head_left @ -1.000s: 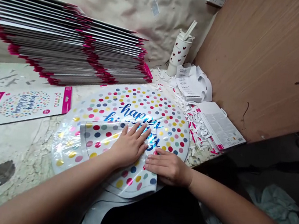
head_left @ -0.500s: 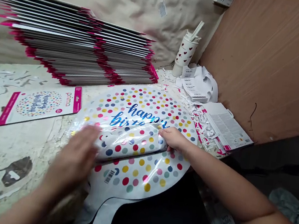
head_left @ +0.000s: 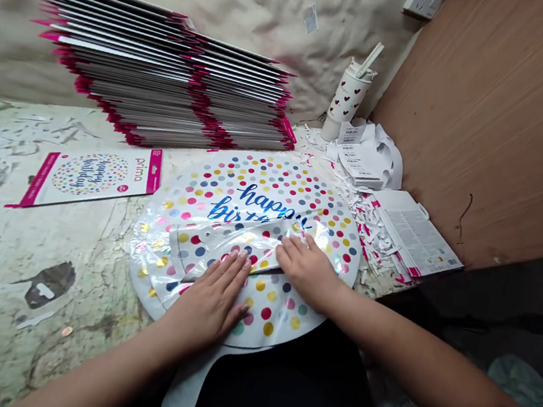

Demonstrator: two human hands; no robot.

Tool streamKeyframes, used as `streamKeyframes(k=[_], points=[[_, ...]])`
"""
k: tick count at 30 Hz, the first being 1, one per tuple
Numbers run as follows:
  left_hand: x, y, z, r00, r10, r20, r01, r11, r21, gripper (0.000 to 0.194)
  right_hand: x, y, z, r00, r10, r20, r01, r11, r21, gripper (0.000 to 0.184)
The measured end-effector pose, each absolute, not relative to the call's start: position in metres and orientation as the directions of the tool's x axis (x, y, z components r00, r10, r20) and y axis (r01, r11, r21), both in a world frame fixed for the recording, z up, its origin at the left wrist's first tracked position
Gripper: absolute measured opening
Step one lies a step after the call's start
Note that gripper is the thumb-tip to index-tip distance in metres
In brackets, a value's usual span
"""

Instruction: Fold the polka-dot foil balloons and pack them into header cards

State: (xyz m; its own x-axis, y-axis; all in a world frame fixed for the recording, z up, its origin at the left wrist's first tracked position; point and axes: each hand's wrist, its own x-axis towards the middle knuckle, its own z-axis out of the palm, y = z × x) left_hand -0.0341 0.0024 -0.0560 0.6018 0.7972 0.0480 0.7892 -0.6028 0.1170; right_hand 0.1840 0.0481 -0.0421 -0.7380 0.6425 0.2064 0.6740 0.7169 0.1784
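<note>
A folded polka-dot foil balloon (head_left: 226,241) lies across flat, round foil balloons (head_left: 284,185) with blue "happy birthday" lettering. My left hand (head_left: 216,290) rests palm down on the folded foil's lower left part, fingers stretched out. On its right part my right hand (head_left: 306,265) presses with its fingers laid over the foil. Neither hand grips anything. Part of the lettering is covered by the folded foil. A white tail of the flat balloons (head_left: 186,380) hangs over the table's front edge.
Many pink-edged card packs (head_left: 182,83) are stacked at the back. One printed pack (head_left: 93,178) lies to the left. Behind on the right stand a white tumbler with hearts (head_left: 347,100), label strips (head_left: 363,159) and a white folded card (head_left: 414,230). Paper scraps (head_left: 377,242) litter the table.
My left hand has come down from a blurred sweep onto the folded foil. My right hand has gone from holding its right end to lying on top. The view has shifted slightly.
</note>
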Motion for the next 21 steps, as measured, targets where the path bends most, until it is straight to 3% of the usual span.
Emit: streamKeyframes(k=[3,5,6,8,10,12,14,17,19,21], points=[[-0.023,0.006,-0.047,0.496,0.868,0.011,0.865,-0.495,0.085,0.057,0.194,0.044,-0.037,-0.809,0.506,0.299,0.572,0.793,0.208,0.026],[-0.019,0.011,-0.042,0.425,0.905,-0.021,0.904,-0.423,0.056,0.051,0.201,0.032,-0.034,-0.839,0.333,0.43,0.433,0.888,0.156,0.022],[-0.018,0.013,-0.041,0.417,0.908,-0.034,0.908,-0.415,0.055,0.05,0.205,0.026,-0.036,-0.807,0.314,0.5,0.411,0.907,0.095,0.025],[-0.018,0.015,-0.043,0.481,0.876,-0.033,0.874,-0.477,0.089,0.053,0.217,0.017,-0.043,-0.643,0.501,0.579,0.526,0.838,-0.141,0.05],[-0.016,0.015,-0.047,0.612,0.791,0.018,0.781,-0.607,0.146,0.053,0.233,0.017,-0.053,-0.395,0.781,0.483,0.671,0.605,-0.429,0.08],[-0.012,0.015,-0.053,0.734,0.675,0.072,0.655,-0.732,0.188,0.051,0.248,0.02,-0.061,-0.292,0.892,0.344,0.69,0.446,-0.571,0.097],[-0.005,0.016,-0.056,0.811,0.581,0.073,0.558,-0.805,0.202,0.05,0.257,0.024,-0.062,-0.417,0.836,0.357,0.636,0.549,-0.543,0.096],[0.003,0.021,-0.056,0.86,0.511,0.012,0.5,-0.846,0.185,0.05,0.261,0.025,-0.054,-0.708,0.561,0.429,0.472,0.828,-0.302,0.075],[0.004,0.022,-0.055,0.873,0.487,0.005,0.48,-0.862,0.164,0.05,0.26,0.023,-0.051,-0.832,0.407,0.377,0.364,0.913,-0.181,0.059],[0.001,0.018,-0.055,0.878,0.476,0.051,0.467,-0.874,0.131,0.05,0.26,0.021,-0.051,-0.88,0.336,0.335,0.298,0.941,-0.162,0.044]])
